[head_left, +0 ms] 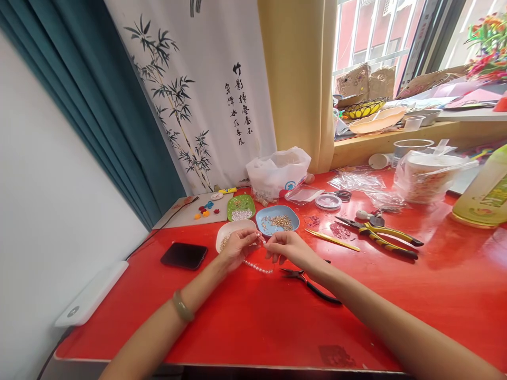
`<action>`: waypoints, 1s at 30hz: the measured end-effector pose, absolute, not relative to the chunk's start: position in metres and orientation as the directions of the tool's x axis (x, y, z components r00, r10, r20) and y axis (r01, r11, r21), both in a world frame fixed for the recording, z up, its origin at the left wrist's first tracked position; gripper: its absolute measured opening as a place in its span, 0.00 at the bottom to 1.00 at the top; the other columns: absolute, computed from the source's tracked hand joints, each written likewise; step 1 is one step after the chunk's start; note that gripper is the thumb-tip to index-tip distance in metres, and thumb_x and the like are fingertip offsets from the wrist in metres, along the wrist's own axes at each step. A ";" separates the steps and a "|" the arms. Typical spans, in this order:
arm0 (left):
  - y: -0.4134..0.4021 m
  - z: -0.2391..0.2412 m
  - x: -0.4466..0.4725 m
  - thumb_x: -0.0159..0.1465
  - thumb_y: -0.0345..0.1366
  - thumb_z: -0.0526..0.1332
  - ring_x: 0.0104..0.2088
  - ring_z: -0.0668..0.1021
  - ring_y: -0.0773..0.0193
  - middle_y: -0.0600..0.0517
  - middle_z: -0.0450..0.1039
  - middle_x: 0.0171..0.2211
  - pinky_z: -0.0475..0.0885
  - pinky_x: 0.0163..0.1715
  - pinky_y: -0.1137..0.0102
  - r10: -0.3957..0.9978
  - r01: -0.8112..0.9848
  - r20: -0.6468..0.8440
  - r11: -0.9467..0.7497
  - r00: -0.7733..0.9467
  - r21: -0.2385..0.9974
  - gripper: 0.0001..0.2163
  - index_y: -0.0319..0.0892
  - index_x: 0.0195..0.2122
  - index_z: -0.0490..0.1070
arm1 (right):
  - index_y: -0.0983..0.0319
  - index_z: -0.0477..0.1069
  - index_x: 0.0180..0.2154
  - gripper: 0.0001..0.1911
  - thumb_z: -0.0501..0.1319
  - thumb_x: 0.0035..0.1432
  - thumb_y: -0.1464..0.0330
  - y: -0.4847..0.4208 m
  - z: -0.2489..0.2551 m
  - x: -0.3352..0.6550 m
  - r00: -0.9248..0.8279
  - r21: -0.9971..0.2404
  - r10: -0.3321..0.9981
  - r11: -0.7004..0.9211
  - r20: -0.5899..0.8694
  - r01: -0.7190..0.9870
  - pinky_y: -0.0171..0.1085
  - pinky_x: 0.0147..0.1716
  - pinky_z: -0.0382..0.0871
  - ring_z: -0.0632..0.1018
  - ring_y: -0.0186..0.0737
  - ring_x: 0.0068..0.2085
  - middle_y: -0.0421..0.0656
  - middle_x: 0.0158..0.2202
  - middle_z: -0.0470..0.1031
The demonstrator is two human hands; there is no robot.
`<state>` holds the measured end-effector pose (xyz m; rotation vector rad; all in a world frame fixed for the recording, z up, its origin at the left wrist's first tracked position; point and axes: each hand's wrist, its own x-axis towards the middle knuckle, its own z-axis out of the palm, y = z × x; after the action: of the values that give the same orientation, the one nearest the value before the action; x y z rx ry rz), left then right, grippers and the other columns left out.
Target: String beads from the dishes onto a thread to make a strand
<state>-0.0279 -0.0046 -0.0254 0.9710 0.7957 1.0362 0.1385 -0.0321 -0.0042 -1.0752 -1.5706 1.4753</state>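
Observation:
My left hand [240, 246] pinches the upper end of a string of pearl-like white beads [258, 268], whose lower part hangs down and curves over the red table. Close beside it, my right hand [285, 247] has its fingertips closed at a small white bead by the string's end. Behind my hands are a pale dish [233, 226] with gold beads, a blue dish [291, 213] with gold beads and a green dish [246, 201] with white beads. Under my right forearm lie black-handled pliers [317, 289], partly hidden.
A black phone [184, 256] lies to the left. On the right are yellow tweezers [332, 239], yellow-and-black pliers [382, 237] and a yellow-green bottle [485, 190]. A white plastic bag [279, 171] stands at the back, near a round clear case [328, 201].

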 end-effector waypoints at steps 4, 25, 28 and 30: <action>-0.005 -0.026 -0.029 0.47 0.34 0.65 0.26 0.72 0.74 0.52 0.71 0.25 0.68 0.29 0.78 0.940 -0.337 -0.088 0.204 0.329 0.919 0.08 0.35 0.27 0.71 | 0.64 0.63 0.20 0.06 0.56 0.45 0.68 -0.033 -0.004 0.138 -0.391 -0.995 0.920 0.018 -0.023 0.099 0.30 0.20 0.60 0.69 0.29 0.20 0.42 0.21 0.71; -0.008 -0.022 -0.029 0.49 0.35 0.64 0.23 0.69 0.74 0.52 0.68 0.20 0.66 0.28 0.78 0.929 -0.301 -0.047 0.166 0.366 0.939 0.08 0.35 0.27 0.73 | 0.64 0.64 0.19 0.06 0.56 0.45 0.70 -0.036 -0.003 0.136 -0.357 -0.993 0.931 0.108 0.081 0.055 0.31 0.23 0.62 0.69 0.30 0.21 0.41 0.20 0.71; -0.007 -0.023 -0.030 0.49 0.36 0.64 0.23 0.69 0.74 0.52 0.68 0.20 0.66 0.28 0.78 0.930 -0.290 -0.047 0.161 0.364 0.943 0.09 0.35 0.28 0.73 | 0.64 0.64 0.19 0.06 0.56 0.45 0.70 -0.036 -0.004 0.136 -0.351 -0.993 0.933 0.103 0.076 0.060 0.31 0.22 0.62 0.69 0.30 0.21 0.41 0.20 0.71; -0.007 -0.023 -0.029 0.49 0.36 0.64 0.24 0.69 0.74 0.52 0.68 0.21 0.67 0.28 0.78 0.931 -0.281 -0.054 0.164 0.361 0.946 0.09 0.35 0.28 0.73 | 0.64 0.64 0.20 0.06 0.56 0.45 0.70 -0.036 -0.005 0.136 -0.346 -0.993 0.936 0.097 0.066 0.072 0.31 0.22 0.61 0.69 0.30 0.21 0.41 0.20 0.71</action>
<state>-0.0294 -0.0073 -0.0232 1.0515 0.7794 1.0016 0.1361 -0.0356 -0.0045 -1.0244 -1.5693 1.3536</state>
